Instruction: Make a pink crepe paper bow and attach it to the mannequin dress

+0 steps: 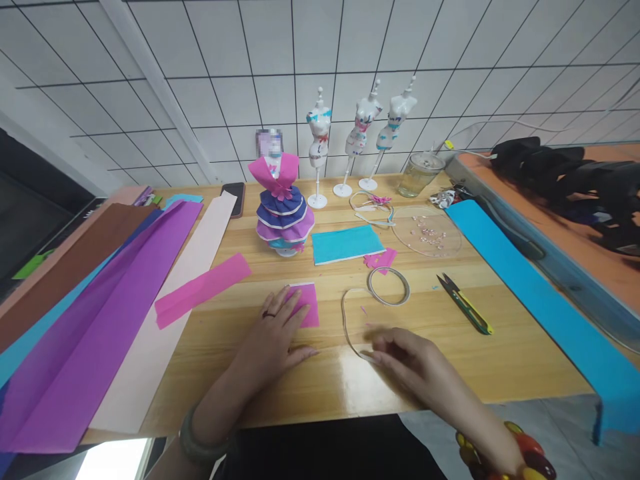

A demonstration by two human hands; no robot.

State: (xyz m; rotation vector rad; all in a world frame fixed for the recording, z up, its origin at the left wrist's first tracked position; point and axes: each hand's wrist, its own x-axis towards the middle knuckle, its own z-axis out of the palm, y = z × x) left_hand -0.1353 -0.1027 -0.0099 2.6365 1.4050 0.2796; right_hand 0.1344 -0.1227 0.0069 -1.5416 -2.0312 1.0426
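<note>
My left hand (278, 333) lies flat on the wooden table (500, 360), fingers spread, pressing down a small pink paper rectangle (309, 303). My right hand (405, 363) is blurred and rests low on the table, its fingertips at the loose end of a thin pale tape strip (346, 327). That strip curls up to a small tape roll (389, 287). Whether the fingers pinch the strip cannot be told. Behind stands a mannequin in a pink, blue and purple paper dress (284, 210).
Long crepe paper sheets (100, 320) in purple, pale pink, brown and blue cover the left side; a pink strip (203, 289) lies on them. Blue paper (345, 243), yellow-handled snips (465, 303), a clear plate of beads (427, 233), a jar (417, 175), a phone (234, 198), three bare mannequins (357, 137) and a blue strip (530, 293) surround.
</note>
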